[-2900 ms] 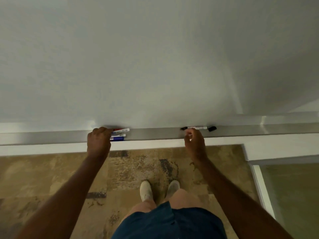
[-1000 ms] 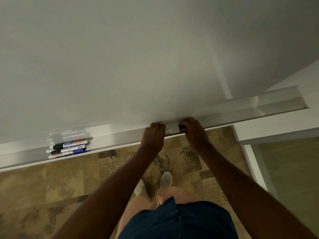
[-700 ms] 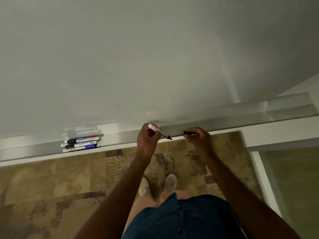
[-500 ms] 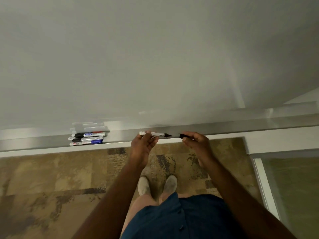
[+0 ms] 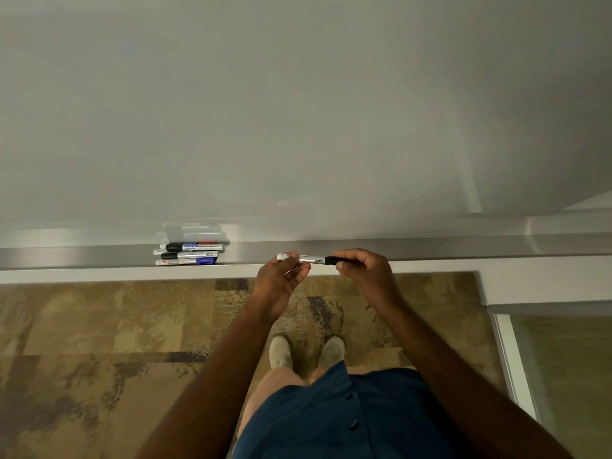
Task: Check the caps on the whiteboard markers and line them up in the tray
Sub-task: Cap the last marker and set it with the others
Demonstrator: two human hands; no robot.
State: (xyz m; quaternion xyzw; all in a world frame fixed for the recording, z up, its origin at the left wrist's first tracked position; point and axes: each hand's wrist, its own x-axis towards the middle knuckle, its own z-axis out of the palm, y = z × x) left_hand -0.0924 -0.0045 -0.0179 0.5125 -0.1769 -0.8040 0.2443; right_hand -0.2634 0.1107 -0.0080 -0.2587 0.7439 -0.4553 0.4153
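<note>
Markers point(image 5: 188, 254) sit bunched at the tray's point(image 5: 99, 256) left end; beside them my left hand point(image 5: 281, 279) pinches a white marker barrel point(image 5: 306, 258) and my right hand point(image 5: 359, 268) grips its black cap point(image 5: 332, 260). I push straight along the barrel until it seats, I judge.

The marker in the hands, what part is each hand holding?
The left hand pinches the marker by its white barrel near the back end. The right hand grips the black cap at the other end with its fingers.
</note>
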